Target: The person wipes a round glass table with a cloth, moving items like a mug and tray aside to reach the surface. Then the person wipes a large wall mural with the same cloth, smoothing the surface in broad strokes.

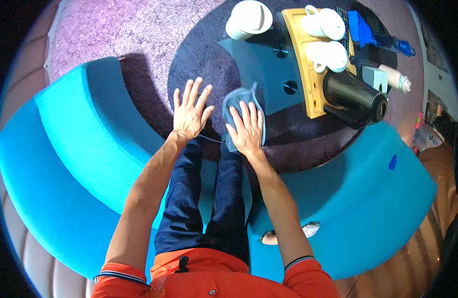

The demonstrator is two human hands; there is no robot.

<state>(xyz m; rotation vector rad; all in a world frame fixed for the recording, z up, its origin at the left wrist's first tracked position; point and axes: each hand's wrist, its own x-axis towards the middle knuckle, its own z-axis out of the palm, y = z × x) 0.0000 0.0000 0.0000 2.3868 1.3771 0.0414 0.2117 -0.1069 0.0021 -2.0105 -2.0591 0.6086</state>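
Note:
My right hand (246,130) lies flat with its fingers spread on a grey-blue cloth (249,93). The cloth rests on a dark glass tabletop (266,69), and one corner sticks up beyond my fingertips. To the left, my left hand (190,115) is stretched out palm down, fingers apart, holding nothing. Whether it touches the glass I cannot tell. Right of the cloth stands a wooden tray (301,54) bearing two white mugs (333,24) and a black jug (352,94) that leans over its near edge in this view.
A white bin-like container (247,21) stands at the far side. Beyond the tray are a blue cloth-like item (359,29), a blue bottle (390,43), a small pale box (375,78) and a pale bottle (395,78). A curved turquoise sofa (85,164) wraps around my legs.

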